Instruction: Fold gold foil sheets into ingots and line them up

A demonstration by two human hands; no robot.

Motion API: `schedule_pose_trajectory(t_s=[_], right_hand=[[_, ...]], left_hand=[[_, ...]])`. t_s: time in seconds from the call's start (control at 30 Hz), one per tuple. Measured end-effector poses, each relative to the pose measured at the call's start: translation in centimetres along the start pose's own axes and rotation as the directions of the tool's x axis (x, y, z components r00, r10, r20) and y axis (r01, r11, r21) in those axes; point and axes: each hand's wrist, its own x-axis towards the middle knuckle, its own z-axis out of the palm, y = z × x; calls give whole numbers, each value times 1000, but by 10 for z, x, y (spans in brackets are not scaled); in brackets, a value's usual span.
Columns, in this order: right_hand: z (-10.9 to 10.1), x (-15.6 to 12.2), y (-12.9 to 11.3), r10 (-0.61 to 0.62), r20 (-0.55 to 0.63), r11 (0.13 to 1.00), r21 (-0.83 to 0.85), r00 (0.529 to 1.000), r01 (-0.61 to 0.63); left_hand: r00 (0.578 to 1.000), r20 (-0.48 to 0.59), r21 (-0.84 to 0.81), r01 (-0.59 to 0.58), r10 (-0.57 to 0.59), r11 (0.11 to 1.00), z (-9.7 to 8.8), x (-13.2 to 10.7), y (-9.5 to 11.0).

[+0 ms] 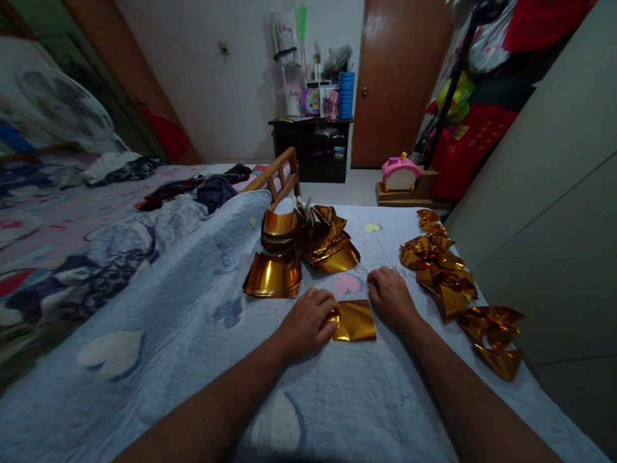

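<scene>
A flat rectangle of gold foil paper lies on the light blue quilt in front of me. At its left edge, my left hand has its fingers and thumb closed on the paper. My right hand rests on the quilt by the paper's upper right corner, fingers curled in with nothing visible in them. Just beyond, fanned stacks of gold paper sheets spread over the quilt. Several folded, crumpled gold foil pieces form a row along the right side.
A wooden bed rail stands behind the stacks. Clothes lie heaped on the bed at left. A pale cabinet wall borders the right side. Farther back are a dark shelf, a brown door and a pink toy.
</scene>
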Motion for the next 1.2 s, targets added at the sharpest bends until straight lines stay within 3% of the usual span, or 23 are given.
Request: schedule_pose_trajectory(t_s=[1.2], right_hand=[[-3,-5,-4,3,-50,999,36,999,-1]], left_hand=[[1000,17,0,-23,23,1000,-5,-1,-1]])
